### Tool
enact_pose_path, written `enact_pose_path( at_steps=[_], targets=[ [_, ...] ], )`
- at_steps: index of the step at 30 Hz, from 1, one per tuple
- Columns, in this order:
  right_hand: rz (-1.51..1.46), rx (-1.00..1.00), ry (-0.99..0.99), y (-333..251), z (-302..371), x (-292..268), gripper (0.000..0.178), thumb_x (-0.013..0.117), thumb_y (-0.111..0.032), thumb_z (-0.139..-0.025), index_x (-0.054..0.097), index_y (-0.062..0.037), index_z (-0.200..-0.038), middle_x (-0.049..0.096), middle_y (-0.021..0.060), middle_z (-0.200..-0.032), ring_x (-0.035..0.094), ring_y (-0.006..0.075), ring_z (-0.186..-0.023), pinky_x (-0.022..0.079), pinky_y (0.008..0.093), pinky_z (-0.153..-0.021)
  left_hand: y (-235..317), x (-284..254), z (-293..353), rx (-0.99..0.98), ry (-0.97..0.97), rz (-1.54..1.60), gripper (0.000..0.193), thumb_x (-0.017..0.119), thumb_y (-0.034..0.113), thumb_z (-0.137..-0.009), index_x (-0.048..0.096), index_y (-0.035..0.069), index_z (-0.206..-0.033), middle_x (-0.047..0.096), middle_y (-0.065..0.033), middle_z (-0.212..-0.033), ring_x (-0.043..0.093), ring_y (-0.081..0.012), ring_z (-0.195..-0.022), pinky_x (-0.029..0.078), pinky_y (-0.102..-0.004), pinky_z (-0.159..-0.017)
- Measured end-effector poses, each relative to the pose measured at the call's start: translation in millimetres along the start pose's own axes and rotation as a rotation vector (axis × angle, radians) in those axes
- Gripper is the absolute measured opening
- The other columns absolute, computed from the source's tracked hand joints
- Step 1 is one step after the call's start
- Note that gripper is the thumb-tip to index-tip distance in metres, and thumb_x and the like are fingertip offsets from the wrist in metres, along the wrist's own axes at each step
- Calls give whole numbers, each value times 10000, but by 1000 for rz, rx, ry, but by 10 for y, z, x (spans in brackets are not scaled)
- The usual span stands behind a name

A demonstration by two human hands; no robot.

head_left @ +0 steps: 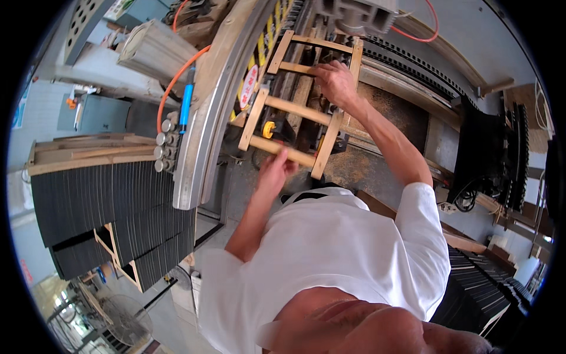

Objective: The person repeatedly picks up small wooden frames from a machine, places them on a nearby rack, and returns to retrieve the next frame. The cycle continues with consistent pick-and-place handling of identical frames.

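Touching near wood frame (253,120) w/ L hand (273,176), far wood frame (281,52) w/ R hand (336,84).
L curls at near frame's near rail (302,157), R at far frame's near rail (292,68); can't tell if either grips. Both frames look joined, rails in; what's left, unclear. Metal beam (197,141) at left; machine head (359,15) at far side; R hand hides part of far frame. Dark stacks (112,200) left & near right.

The right hand (337,84) is covering part of the far wooden frame (280,52) and its nearer rung (292,67); the top edge is cutting off the metal machine head (380,13).
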State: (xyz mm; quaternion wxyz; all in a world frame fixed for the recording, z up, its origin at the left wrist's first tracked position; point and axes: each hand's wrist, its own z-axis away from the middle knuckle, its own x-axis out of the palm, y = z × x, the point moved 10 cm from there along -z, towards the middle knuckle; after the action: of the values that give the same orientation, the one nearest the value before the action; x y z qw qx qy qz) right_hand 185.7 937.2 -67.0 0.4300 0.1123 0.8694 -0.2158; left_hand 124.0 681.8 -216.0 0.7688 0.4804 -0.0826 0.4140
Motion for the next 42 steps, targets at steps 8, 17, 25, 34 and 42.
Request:
enact_pose_path(
  at_steps=[8, 17, 25, 34, 42],
  targets=[
    [331, -108, -131, 320, -545, 485, 338, 562, -64, -776, 684, -145, -1081, 692, 42, -1026, 593, 247, -916, 416, 359, -826, -193, -554, 1010, 40, 272, 131, 244, 625, 263, -924, 609, 34, -1005, 666, -64, -838, 646, -145, -693, 560, -276, -609],
    [625, -145, -347, 854, -1121, 894, 163, 633, -82, -733, 672, -135, -882, 676, 102, -782, 593, 263, -885, 393, 378, -816, -318, -1007, 1007, 90, 382, 288, 208, 652, 276, -908, 632, 78, -966, 644, -14, -819, 612, -127, -721, 521, -261, -623],
    [535, -78, -250, 1302, -1360, 1082, 132, 654, -59, -757, 670, -139, -861, 677, 98, -793, 614, 281, -930, 403, 421, -842, -493, -1218, 933, 104, 491, 275, 232, 665, 290, -893, 595, 76, -949, 621, -17, -797, 619, -138, -737, 520, -282, -660],
    [568, -81, -225, 1312, -1426, 1084, 80, 631, -89, -792, 671, -146, -830, 675, 107, -798, 595, 306, -884, 409, 454, -830, -797, -1451, 955, 123, 602, 291, 260, 681, 308, -876, 582, 78, -942, 610, -16, -817, 607, -139, -737, 504, -283, -656],
    [558, -48, -283, 1310, -1454, 1031, 125, 572, -103, -839, 668, -139, -910, 681, 109, -885, 618, 318, -937, 453, 458, -797, -836, -1559, 1111, 126, 688, 243, 218, 666, 280, -880, 582, 80, -903, 611, -13, -792, 610, -134, -721, 509, -282, -642]
  ],
)
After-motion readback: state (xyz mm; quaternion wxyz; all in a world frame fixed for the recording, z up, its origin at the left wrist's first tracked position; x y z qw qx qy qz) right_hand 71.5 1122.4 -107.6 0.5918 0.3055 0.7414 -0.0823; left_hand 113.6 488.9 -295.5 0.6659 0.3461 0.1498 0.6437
